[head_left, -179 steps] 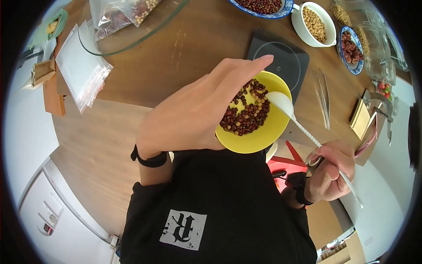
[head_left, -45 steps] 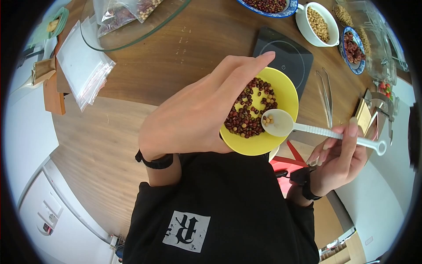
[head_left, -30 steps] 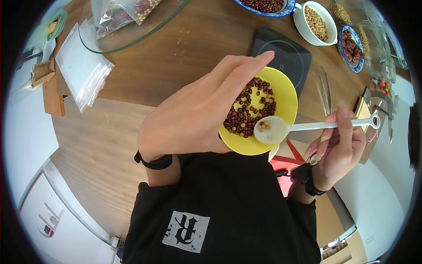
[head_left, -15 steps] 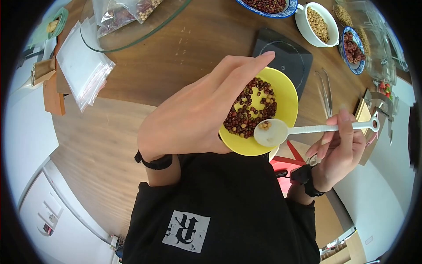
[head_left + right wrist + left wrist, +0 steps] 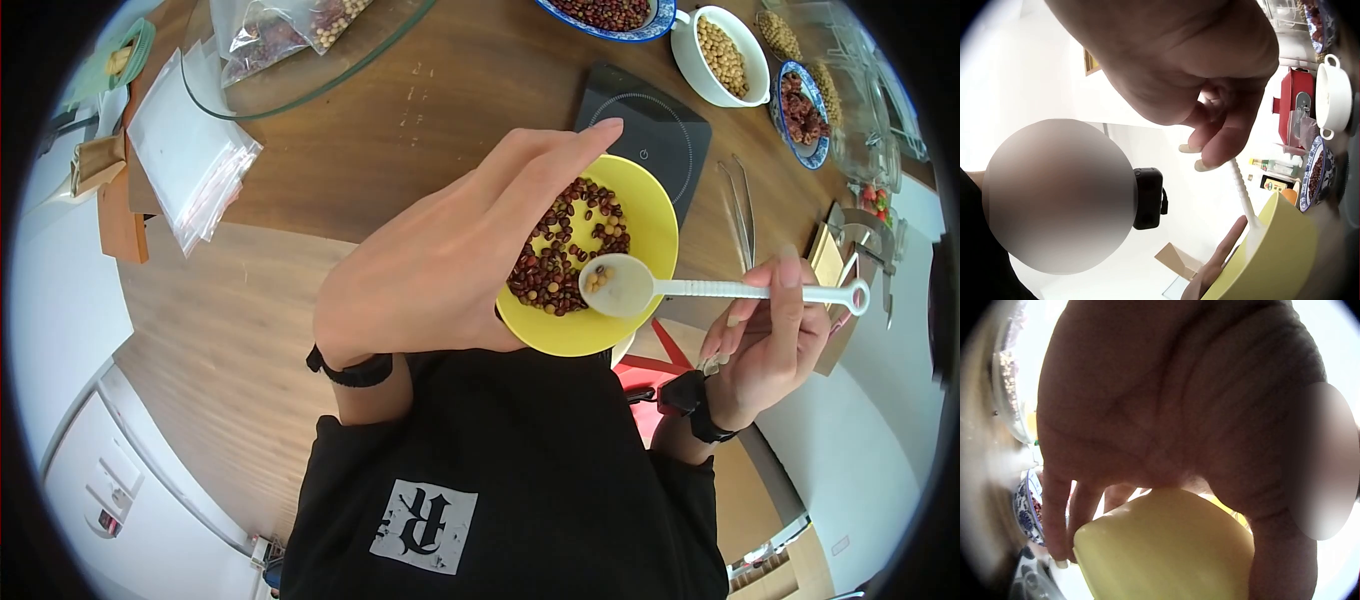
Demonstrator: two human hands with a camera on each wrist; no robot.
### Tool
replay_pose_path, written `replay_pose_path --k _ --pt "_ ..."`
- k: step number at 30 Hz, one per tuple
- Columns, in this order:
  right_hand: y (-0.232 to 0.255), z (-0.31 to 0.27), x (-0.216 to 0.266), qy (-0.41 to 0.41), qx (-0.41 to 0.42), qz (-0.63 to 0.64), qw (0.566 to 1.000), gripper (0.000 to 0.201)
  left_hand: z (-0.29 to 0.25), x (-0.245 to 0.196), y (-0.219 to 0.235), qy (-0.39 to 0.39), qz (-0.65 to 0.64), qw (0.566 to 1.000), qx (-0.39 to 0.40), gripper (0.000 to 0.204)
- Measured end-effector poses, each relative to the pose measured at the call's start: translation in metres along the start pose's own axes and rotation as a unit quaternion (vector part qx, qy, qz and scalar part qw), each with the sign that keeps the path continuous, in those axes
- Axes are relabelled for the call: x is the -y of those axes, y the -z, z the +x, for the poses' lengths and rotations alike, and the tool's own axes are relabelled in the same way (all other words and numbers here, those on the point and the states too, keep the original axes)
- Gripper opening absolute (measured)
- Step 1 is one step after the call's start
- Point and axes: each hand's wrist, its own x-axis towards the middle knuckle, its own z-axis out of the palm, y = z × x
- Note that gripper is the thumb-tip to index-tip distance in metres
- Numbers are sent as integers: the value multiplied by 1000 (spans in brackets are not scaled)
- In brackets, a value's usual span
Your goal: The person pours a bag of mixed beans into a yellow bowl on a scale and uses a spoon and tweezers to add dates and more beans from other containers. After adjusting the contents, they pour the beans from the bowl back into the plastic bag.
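A yellow bowl (image 5: 651,222) with dark red beans (image 5: 548,272) and a few pale ones is tilted in the left hand (image 5: 430,245), whose fingers and thumb go around its sides. In the left wrist view the bowl (image 5: 1166,550) fills the space below the palm (image 5: 1160,412). The right hand (image 5: 768,345) pinches the handle of a white spoon (image 5: 628,287); its bowl end is over the beans near the rim and carries a few pale beans. In the right wrist view the right hand (image 5: 1210,94) holds the handle (image 5: 1240,187), which reaches into the yellow bowl (image 5: 1279,250).
Behind the bowl lies a black induction plate (image 5: 668,150). Farther back are a blue-white bowl of red beans (image 5: 605,12), a white pot (image 5: 722,55) and a small dish of dried pieces (image 5: 803,112). Tweezers (image 5: 745,215) lie at right; plastic bags (image 5: 190,150) and a glass bowl (image 5: 290,105) at left.
Compared with the earliest frame, the spoon has turned to lie nearly level and now carries pale beans, with the right hand's hold changed. Over the last second it shifted only slightly; the left hand stayed nearly still.
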Motion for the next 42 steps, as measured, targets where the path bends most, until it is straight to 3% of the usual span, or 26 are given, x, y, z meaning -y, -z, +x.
replay_pose_path --k 3,5,14,23,32,42 --pt "4 -2 -7 53 11 32 998 32 -1 0 0 5 3 1000 -3 123" --pt "8 -2 -11 116 76 41 990 32 -1 0 0 5 3 1000 -5 123" --pt "9 -2 -25 193 195 47 961 34 0 0 -3 2 0 1000 -15 124" --pt "10 -2 -35 179 250 89 948 35 -1 0 -4 10 -9 1000 -3 122" --pt "12 -6 -35 132 185 108 968 36 -1 -3 -1 24 -3 1000 10 126" --pt "11 -6 -35 139 198 102 965 34 -1 -1 -3 11 -2 1000 5 127"
